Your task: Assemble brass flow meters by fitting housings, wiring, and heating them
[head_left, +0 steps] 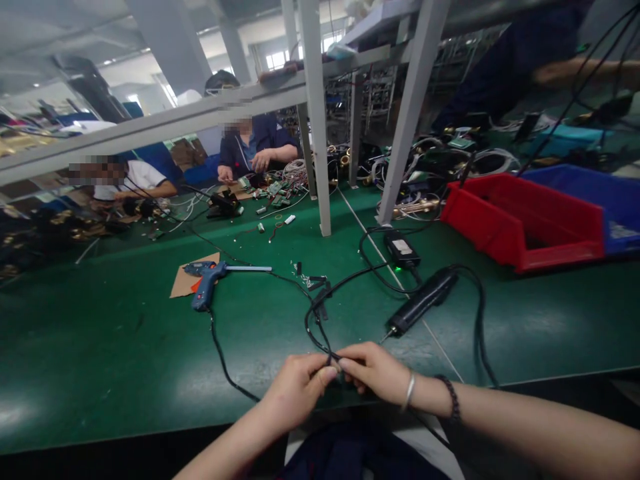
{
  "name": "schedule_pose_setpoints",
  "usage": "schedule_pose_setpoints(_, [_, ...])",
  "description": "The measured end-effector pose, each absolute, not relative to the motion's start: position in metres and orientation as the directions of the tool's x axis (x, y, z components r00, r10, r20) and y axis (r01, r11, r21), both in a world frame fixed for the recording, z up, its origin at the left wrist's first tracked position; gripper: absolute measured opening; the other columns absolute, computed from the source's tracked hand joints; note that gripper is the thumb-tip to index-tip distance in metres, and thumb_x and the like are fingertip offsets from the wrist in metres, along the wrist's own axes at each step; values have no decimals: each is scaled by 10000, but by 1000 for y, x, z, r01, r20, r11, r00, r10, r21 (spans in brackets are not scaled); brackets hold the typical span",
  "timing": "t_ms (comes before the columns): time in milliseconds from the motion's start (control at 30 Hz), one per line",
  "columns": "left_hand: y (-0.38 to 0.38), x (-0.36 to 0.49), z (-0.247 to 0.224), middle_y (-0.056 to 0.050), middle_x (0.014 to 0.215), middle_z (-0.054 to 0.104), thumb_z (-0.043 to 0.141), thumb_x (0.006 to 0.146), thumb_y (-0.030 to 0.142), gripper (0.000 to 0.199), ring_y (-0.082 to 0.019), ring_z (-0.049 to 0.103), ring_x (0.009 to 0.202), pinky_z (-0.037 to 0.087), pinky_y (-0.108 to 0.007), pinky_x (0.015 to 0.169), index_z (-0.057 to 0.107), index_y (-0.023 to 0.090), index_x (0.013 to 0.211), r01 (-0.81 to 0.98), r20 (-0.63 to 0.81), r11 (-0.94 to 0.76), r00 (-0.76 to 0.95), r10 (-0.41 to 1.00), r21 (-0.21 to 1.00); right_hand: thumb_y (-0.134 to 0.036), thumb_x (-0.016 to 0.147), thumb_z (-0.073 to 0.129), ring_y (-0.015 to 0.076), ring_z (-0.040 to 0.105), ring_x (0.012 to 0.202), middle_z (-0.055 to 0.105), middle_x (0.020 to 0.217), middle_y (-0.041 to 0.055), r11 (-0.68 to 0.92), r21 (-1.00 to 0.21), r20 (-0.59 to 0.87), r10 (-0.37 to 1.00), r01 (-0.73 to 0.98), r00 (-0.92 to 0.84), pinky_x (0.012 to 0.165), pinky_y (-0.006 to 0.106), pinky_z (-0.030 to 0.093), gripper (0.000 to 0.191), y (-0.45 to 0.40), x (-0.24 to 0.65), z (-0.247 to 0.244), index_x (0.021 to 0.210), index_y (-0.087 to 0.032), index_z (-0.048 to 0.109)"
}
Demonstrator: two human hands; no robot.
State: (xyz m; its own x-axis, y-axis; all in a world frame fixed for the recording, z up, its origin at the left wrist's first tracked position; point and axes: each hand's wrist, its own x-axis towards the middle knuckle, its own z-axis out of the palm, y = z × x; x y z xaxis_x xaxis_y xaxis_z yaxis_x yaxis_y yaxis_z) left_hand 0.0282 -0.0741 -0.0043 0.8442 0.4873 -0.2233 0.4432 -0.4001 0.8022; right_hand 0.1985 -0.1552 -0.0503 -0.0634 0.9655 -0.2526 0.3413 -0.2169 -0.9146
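Observation:
My left hand and my right hand meet at the front edge of the green table. Both have their fingers pinched on a black cable, which loops up onto the table just beyond them. The exact spot between my fingertips is too small to make out. A black electric screwdriver lies to the right, its tip close to my right hand. Farther off on the left, a blue glue gun rests partly on a piece of cardboard.
Red and blue bins stand at right. A black box with a green light sits near a metal post. Dark scraps lie mid-table. Two people work across the table; another person's arm is at upper right. Cables and circuit boards are piled behind.

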Motion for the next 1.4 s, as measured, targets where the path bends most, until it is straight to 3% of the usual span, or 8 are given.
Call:
schedule_pose_setpoints(333, [-92, 13, -21, -23, 655, 592, 403, 839, 411, 343, -168, 530, 611, 433, -262, 644, 650, 188, 923, 383, -93, -318, 753, 652, 867, -120, 829, 456, 168, 646, 901, 666, 1058, 101, -144, -923, -200, 972, 358, -124, 792, 292, 526, 418, -103, 214, -24, 1233, -113, 565])
schedule_pose_setpoints(433, [-81, 2, -19, -2, 563, 536, 409, 841, 472, 385, -154, 500, 542, 399, -246, 562, 638, 170, 909, 374, -86, -258, 696, 713, 891, 45, 721, 426, 165, 493, 1192, 544, 1288, 64, -60, -854, -113, 991, 517, -70, 1045, 329, 364, 592, -119, 271, 2, 1251, -187, 556])
schedule_pose_setpoints(533, [-69, -7, -17, 19, 511, 486, 400, 852, 529, 433, -132, 447, 489, 357, -235, 528, 610, 156, 917, 347, -82, -209, 665, 742, 914, 106, 642, 391, 261, 505, 1168, 573, 1223, 115, -123, -214, -87, 991, 969, 106, 1010, 459, 381, 658, -155, 334, 6, 1200, -176, 594])
schedule_pose_setpoints(633, [-60, -9, -16, 36, 485, 440, 394, 843, 603, 508, -115, 390, 453, 306, -224, 488, 585, 142, 941, 307, -99, -140, 648, 755, 941, 135, 587, 400, 351, 501, 1146, 546, 1213, 192, -210, -18, -92, 974, 978, 207, 938, 537, 394, 708, -188, 371, -11, 1222, -127, 569])
schedule_pose_setpoints(767, [-50, -4, -13, 52, 468, 397, 430, 795, 681, 603, -98, 333, 420, 250, -210, 440, 577, 127, 982, 248, -101, -75, 625, 774, 966, 99, 656, 419, 265, 599, 920, 585, 987, 139, -156, 157, -105, 979, 975, 173, 860, 410, 434, 634, -203, 377, -31, 1223, -149, 557])
schedule_pose_setpoints(933, [-40, -1, 1, 62, 459, 368, 450, 784, 690, 650, -84, 273, 394, 215, -206, 407, 584, 111, 1046, 196, -60, -65, 572, 818, 978, -73, 681, 527, 190, 605, 677, 563, 918, 70, -133, 117, -147, 978, 984, 150, 580, 267, 424, 358, -199, 355, -16, 995, -203, 641])
schedule_pose_setpoints(1133, [-44, 13, 29, 53, 467, 408, 431, 842, 576, 540, -88, 312, 416, 253, -207, 447, 605, 110, 1052, 178, 17, -161, 616, 788, 971, -147, 636, 589, 237, 608, 904, 608, 1060, 56, 16, -296, -171, 983, 955, -70, 765, 308, 450, 674, -173, 287, 16, 1291, -260, 482])
schedule_pose_setpoints(1400, [-76, 25, 6, -27, 654, 595, 360, 888, 450, 407, -159, 550, 656, 397, -254, 633, 651, 169, 843, 263, 98, -396, 716, 692, 880, -428, 575, 706, 122, 451, 548, 494, 582, -27, -52, -850, -144, 980, 523, -136, 492, 217, 333, 340, -83, 215, -13, 695, -135, 583])
